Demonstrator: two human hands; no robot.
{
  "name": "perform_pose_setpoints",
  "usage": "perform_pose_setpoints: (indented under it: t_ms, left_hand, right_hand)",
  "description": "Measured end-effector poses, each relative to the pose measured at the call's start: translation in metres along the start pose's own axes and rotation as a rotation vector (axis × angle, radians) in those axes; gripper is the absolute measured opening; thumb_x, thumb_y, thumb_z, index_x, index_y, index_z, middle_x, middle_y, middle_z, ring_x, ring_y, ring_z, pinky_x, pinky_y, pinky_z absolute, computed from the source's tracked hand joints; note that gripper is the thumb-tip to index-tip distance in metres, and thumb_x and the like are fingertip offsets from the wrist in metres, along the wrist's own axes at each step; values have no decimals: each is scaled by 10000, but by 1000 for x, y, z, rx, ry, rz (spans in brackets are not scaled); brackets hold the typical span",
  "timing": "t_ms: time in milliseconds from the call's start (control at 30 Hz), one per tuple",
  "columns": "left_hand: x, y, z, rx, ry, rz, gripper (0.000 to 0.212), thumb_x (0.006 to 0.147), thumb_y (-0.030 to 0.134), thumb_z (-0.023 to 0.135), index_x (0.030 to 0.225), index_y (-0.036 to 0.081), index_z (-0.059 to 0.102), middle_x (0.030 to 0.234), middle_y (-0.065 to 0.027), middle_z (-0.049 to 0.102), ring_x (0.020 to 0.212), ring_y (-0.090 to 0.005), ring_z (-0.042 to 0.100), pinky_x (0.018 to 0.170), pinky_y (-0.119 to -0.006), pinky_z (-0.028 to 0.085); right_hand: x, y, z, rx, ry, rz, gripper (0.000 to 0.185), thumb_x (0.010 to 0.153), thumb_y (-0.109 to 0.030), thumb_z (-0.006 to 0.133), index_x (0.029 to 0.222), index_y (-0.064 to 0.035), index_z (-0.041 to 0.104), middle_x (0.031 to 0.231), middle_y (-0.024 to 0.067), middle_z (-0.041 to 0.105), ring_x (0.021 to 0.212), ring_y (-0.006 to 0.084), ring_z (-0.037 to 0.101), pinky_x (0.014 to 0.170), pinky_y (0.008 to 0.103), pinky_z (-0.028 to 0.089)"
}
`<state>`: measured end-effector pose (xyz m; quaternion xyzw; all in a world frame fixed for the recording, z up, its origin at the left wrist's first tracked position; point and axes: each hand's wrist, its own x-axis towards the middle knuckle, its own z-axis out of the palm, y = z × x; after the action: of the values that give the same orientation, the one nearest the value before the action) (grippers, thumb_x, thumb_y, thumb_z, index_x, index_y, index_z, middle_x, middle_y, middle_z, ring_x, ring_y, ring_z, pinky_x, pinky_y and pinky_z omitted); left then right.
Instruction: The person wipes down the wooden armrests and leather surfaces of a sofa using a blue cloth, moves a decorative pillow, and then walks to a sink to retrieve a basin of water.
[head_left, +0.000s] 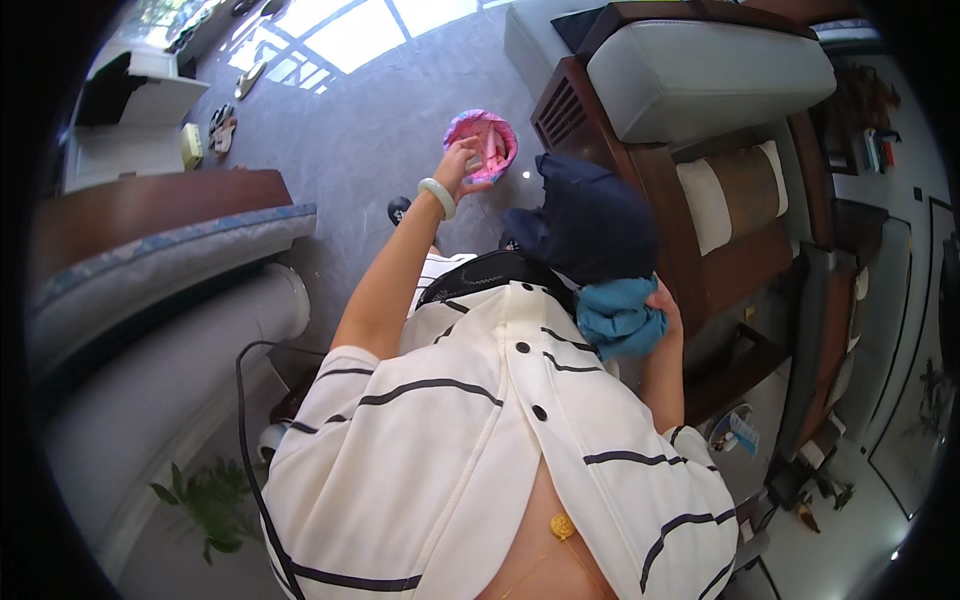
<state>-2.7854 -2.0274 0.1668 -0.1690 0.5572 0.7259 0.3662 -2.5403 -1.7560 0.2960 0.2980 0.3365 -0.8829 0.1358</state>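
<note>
My left hand (461, 169), with a pale bangle (438, 199) at the wrist, reaches forward with thumb and fingers apart. It overlaps a round pink patterned fabric item (504, 146), perhaps a hat or soft pouch, whose opening shows a pink inside. I cannot tell whether the fingertips touch it. My right hand (664, 300) grips a bunched teal cloth (621, 319) at my right side. Against the teal cloth hangs a large dark navy cloth (596, 217); the teal cloth and the hand hide how it is held.
At right stands a wooden sofa (652, 180) with a grey cushion (712, 79) and a brown-and-cream pillow (733, 196). A padded bench edge (172, 244) lies at left. Shoes (223, 129) rest on the grey floor (360, 142). A black cable (244, 420) runs beside my left arm.
</note>
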Motion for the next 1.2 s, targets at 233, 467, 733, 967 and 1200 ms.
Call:
perform_pose_setpoints:
  t_ms: [233,467,733,967,1200]
  left_hand:
    - [108,43,-60,-452,-454,-329,562,977,468,362,1463,285,146,1373,-134,367,1206,-351,452,946,-592,435]
    - [142,101,-69,96,-638,-641,614,955,323,504,1476,210,199,1478,-74,269,1233,-373,427,949,-583,432]
    - [165,151,-73,396,-1213,-399,499,980,263,469,1439,140,317,1322,-100,444,1115,-252,515,781,-385,556]
    - [282,264,-121,534,-993,-372,383,981,226,472,1346,114,457,1175,-68,580,1023,-169,588,870,-346,505]
    - [479,447,-215,518,-376,-9,308,967,238,505,1239,105,556,1127,-51,633,1016,-168,606,866,-315,485]
  right_hand:
    - [47,26,53,97,115,-168,848,642,-223,650,1380,38,325,1212,160,540,1074,244,556,965,324,428]
    - [125,28,160,237,339,-280,554,729,-207,602,1224,7,475,1060,138,612,935,240,610,884,343,491]
    - [142,82,270,522,397,-448,335,805,-289,564,1044,-55,577,1082,78,611,994,234,576,939,363,450]
    - [245,41,317,459,527,-400,537,767,-297,573,1180,45,543,1133,167,614,1011,267,606,904,359,486]
    - [434,-103,300,403,315,-397,477,796,-233,605,1221,-36,521,1069,99,623,935,208,622,835,323,512]
